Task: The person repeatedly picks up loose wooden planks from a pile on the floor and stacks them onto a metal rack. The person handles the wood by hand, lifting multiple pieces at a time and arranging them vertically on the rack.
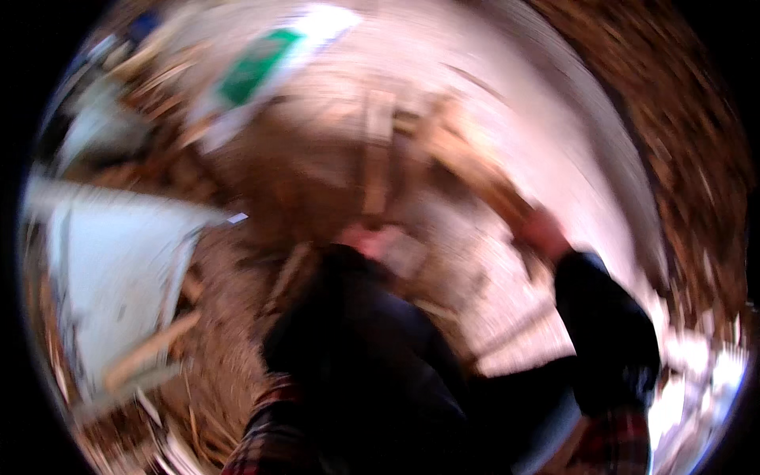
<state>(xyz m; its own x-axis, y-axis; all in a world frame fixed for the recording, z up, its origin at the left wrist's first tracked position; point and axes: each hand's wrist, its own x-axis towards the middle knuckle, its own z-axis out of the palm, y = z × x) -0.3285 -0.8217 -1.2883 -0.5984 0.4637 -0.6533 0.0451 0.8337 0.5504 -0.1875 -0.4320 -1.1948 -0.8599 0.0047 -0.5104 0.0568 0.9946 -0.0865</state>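
Strong motion blur covers the whole view. My right hand [545, 231], in a dark sleeve, is closed round the near end of a piece of wood [483, 174]. The wood slants away to the far left, and its far end is too smeared for its shape. My left hand [366, 239] is low in the middle, its fingers smeared. Right beside it is a small pale blocky thing [405, 255]; whether the hand touches it I cannot tell. Just beyond the left hand, a narrow wooden strip [376, 174] points away from me.
A white sack with a green patch [257, 67] lies at the far left. A large pale panel [119, 277] is at the left, with a wooden stick [150, 348] across its near end. Wood scraps [162, 87] litter the far left. Brown loose material [673, 119] borders the right.
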